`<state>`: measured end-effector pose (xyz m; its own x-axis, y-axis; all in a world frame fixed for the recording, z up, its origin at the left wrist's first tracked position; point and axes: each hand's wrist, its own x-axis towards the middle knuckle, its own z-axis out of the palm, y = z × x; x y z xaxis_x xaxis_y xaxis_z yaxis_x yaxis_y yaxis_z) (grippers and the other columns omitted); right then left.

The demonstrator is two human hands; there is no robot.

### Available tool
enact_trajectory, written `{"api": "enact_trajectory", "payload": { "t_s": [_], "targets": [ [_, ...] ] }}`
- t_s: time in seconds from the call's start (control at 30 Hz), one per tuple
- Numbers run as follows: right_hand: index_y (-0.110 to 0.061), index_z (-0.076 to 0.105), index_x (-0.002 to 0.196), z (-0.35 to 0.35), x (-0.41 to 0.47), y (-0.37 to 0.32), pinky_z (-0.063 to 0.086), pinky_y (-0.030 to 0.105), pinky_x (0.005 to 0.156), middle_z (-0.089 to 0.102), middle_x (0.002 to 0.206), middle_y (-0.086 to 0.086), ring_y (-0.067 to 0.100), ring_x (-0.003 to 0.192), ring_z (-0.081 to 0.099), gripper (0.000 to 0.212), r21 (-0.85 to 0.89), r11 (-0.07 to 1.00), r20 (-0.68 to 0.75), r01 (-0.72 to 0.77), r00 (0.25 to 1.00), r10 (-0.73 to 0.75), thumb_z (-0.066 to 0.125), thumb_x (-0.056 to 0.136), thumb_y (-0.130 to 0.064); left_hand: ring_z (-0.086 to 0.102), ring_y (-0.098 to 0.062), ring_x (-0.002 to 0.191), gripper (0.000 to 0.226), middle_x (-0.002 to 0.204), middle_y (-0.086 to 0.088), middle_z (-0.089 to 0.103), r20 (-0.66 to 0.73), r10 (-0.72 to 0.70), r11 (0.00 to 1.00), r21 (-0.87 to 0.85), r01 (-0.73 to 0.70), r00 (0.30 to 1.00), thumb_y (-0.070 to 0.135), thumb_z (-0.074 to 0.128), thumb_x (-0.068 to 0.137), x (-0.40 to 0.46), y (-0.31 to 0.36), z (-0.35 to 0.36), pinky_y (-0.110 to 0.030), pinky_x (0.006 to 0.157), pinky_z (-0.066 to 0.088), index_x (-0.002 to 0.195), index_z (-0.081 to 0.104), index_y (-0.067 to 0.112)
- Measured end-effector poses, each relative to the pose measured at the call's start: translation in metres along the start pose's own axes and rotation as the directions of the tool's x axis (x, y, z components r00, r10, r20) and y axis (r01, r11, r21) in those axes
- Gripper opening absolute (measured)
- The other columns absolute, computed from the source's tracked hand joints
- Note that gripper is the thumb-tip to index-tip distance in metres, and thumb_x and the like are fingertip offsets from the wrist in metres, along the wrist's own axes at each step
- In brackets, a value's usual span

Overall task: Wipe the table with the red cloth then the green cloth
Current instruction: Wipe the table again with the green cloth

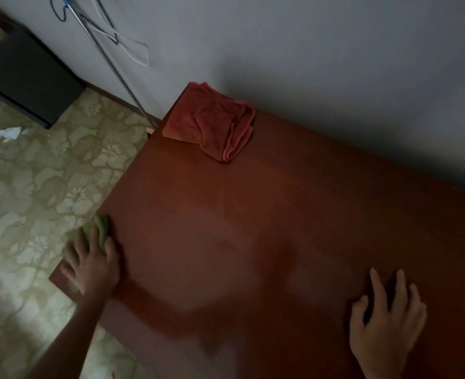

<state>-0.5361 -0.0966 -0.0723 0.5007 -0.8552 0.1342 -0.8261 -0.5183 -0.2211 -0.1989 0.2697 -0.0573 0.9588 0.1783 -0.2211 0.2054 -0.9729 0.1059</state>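
Table [253,214] under my hands: reddish-brown, plain. Cloth [212,124] at far corner: red. Cloth [100,228] under my left hand [92,263]: green. Floor [34,173]: pale beige, floral pattern. Wall [308,50]: grey-white. Cabinet [26,75]: black.

The left hand [90,265] covers most of the green cloth [101,228]. The counter [253,228] is cut off at the right and bottom edges.

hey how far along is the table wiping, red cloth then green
Red stage looks done: the red cloth lies crumpled at the table's far corner, untouched. In hand: the left hand presses the green cloth at the left edge; the right hand rests flat. How much remains can't be told.
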Motion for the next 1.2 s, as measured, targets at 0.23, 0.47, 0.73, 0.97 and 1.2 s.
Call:
{"api": "enact_trajectory", "payload": {
  "t_s": [0.23,0.47,0.73,0.97,1.2],
  "targets": [
    [-0.015,0.058,0.134,-0.005,0.002,-0.001,0.019,0.058,0.114,0.037,0.152,0.020,0.044,0.138,0.031,0.055,0.004,1.000,0.086,-0.026,0.996,0.025,0.034,0.089,-0.033,0.002,-0.032,0.151,0.059,0.165,-0.004,0.012,0.010,0.244,0.968,0.049,-0.244,0.970,0.055,0.025,0.101,0.022,0.171,0.030,-0.065,0.116,0.001,0.155,0.023,0.030],
    [-0.015,0.058,0.134,-0.005,0.002,0.000,0.018,0.057,0.114,0.038,0.152,0.020,0.044,0.138,0.032,0.053,0.010,1.000,0.086,-0.026,0.996,0.025,0.033,0.090,-0.032,0.027,-0.040,0.145,0.060,0.156,-0.005,0.037,0.140,0.898,0.413,0.055,-0.909,0.416,0.050,0.042,0.087,-0.194,0.258,0.090,-0.071,0.110,0.018,0.145,0.044,0.036],
    [-0.009,0.055,0.135,-0.016,0.024,0.055,0.032,0.048,0.108,0.048,0.147,0.014,0.038,0.131,0.044,0.051,0.158,0.987,0.065,-0.023,0.998,0.013,0.033,0.093,-0.028,0.032,-0.039,0.143,0.060,0.152,-0.004,0.043,0.090,0.926,0.364,0.041,-0.930,0.366,0.052,0.037,0.086,-0.161,0.323,0.090,-0.061,0.116,0.017,0.142,0.049,0.036],
    [-0.011,0.043,0.144,-0.041,0.070,0.203,0.022,0.057,0.113,0.037,0.153,0.017,0.039,0.139,0.031,0.058,-0.050,0.925,0.010,-0.377,0.926,0.378,0.026,0.093,-0.034,0.007,-0.035,0.150,0.057,0.163,-0.002,0.018,0.010,0.647,0.761,0.066,-0.646,0.763,0.050,0.037,0.098,-0.075,0.379,0.077,-0.060,0.118,0.003,0.153,0.027,0.037],
    [-0.013,0.043,0.144,-0.040,0.066,0.230,0.016,0.054,0.117,0.034,0.156,0.012,0.035,0.144,0.027,0.055,0.009,0.941,-0.026,-0.337,0.941,0.337,0.029,0.095,-0.032,0.014,-0.040,0.148,0.057,0.161,-0.006,0.027,0.046,0.801,0.594,0.072,-0.801,0.598,0.052,0.035,0.096,-0.174,0.440,0.105,-0.066,0.115,0.003,0.150,0.033,0.036]
  ]
}}
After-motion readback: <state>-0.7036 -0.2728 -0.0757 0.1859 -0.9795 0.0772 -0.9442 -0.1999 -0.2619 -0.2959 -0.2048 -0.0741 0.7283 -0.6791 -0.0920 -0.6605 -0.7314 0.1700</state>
